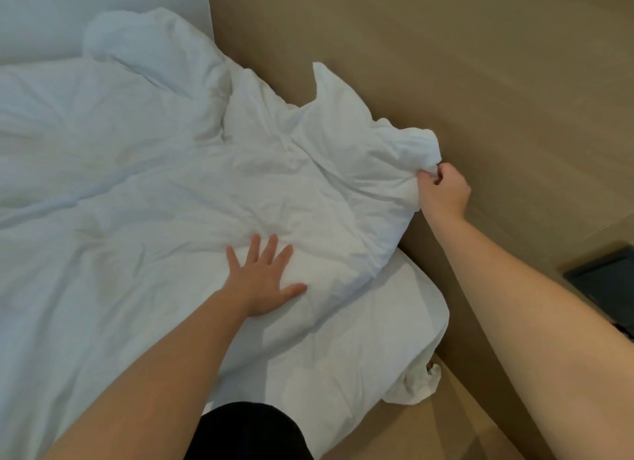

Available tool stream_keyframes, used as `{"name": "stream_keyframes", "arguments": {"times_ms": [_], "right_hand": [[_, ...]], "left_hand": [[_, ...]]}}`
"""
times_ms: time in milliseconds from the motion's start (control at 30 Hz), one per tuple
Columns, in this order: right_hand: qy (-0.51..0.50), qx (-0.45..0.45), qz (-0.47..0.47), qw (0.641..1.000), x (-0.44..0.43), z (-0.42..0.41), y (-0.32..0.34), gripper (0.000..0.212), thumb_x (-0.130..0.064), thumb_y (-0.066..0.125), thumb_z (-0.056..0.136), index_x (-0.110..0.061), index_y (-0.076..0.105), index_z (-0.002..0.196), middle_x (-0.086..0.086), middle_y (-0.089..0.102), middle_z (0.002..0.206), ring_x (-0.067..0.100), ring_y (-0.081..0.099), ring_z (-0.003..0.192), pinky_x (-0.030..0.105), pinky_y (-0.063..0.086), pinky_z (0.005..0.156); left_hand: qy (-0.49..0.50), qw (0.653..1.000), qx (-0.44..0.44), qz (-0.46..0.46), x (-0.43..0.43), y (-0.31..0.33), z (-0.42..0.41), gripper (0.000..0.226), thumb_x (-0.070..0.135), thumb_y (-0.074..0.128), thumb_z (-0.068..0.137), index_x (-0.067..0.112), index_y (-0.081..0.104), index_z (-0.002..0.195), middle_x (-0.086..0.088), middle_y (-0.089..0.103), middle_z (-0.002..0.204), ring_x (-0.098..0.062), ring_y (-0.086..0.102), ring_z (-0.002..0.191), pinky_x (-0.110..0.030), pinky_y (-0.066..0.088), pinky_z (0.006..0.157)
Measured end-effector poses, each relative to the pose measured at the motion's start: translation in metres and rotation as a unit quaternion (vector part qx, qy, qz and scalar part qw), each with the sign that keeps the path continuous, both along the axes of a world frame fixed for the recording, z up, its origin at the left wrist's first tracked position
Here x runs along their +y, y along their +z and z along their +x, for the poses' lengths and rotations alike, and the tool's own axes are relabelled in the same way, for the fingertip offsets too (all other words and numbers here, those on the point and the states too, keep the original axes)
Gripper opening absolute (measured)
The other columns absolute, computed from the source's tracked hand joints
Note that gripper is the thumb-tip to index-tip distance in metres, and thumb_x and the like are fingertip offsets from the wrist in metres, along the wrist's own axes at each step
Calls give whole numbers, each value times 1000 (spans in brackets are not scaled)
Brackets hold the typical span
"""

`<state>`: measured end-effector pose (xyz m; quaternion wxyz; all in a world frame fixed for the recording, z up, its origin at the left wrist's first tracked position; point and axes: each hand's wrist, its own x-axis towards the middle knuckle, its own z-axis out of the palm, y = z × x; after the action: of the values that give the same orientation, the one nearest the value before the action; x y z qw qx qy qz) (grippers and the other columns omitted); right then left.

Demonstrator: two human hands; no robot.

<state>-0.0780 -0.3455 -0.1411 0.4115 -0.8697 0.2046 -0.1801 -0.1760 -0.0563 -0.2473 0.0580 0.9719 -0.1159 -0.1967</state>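
Bed [394,326], white sheet: duvet [154,185] rumpled across it, bunched toward the wall [446,65]. Left hand [264,278]: fingers spread flat on the cover, apparently pinning it. Right hand [444,194]: fingers pinching the duvet's corner by the wall, likely to draw it straight. Dark object [603,278], far right, unidentifiable.

Left hand [266,281] presses flat on the white duvet [171,192]; right hand [444,194] grips its corner.
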Motion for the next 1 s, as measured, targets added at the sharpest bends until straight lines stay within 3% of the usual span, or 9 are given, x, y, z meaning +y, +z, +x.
{"name": "stream_keyframes", "arguments": {"times_ms": [100,200,267,333,467,600,800,900,1000], "right_hand": [[-39,-46,-112,992,-7,2,16,13,-18,48,99,-12,55,91,0,57,84,18,51,78,29,37,67],[-27,-3,-188,982,19,-5,14,35,-15,48,93,-14,46,129,9,48,134,29,48,118,41,40,92],[20,39,-312,949,50,-17,2,67,-21,49,89,-21,23,151,9,19,159,30,19,145,53,19,113],[133,50,-426,894,86,-32,-16,74,-32,44,92,-27,6,156,7,-5,164,30,-7,150,59,-7,115],[427,140,-402,798,169,-52,-71,62,-47,27,103,-35,-4,155,-2,-19,162,28,-18,149,63,-3,116],[502,190,-413,736,239,-63,-117,61,-55,15,101,-36,-7,154,0,-22,161,33,-20,147,65,-5,114],[584,113,-404,695,349,-57,-117,59,-48,20,103,-33,-1,155,-1,-16,163,30,-13,149,61,0,116],[608,70,-363,702,407,-56,-106,55,-40,30,102,-31,13,154,-4,-6,164,30,11,148,53,22,114],[585,14,-337,738,459,-41,-93,52,-30,36,102,-31,22,152,-7,7,164,32,41,127,41,42,94]], "left_hand": [[33,999,-13,18,14,-5,2,83,77,13,87,32,-6,154,2,-22,160,-28,-24,146,-69,-8,110],[37,999,-34,15,20,-9,2,85,78,2,82,33,-6,154,2,-22,160,-28,-24,146,-68,-10,109],[37,998,-56,11,27,-9,0,91,77,-11,75,33,-5,154,2,-20,161,-28,-23,146,-67,-12,110],[44,996,-78,16,46,-9,-7,93,73,-16,72,33,-3,154,3,-18,161,-26,-23,146,-66,-14,110],[98,989,-92,62,110,-10,-31,87,69,-18,74,35,-7,154,5,-20,160,-23,-21,147,-62,-15,112],[162,977,-91,104,176,-11,-73,84,67,-15,78,33,-2,155,1,-12,162,-24,-14,149,-56,-13,115],[262,936,-158,176,276,5,-122,67,50,19,92,19,44,145,-12,33,155,-30,28,144,-59,7,113],[393,879,-204,174,318,23,-136,57,33,31,92,17,38,147,-10,32,155,-32,31,142,-56,20,109],[576,795,-137,133,370,45,-141,58,11,44,89,21,32,145,-10,44,144,-31,39,132,-47,31,103]]}}
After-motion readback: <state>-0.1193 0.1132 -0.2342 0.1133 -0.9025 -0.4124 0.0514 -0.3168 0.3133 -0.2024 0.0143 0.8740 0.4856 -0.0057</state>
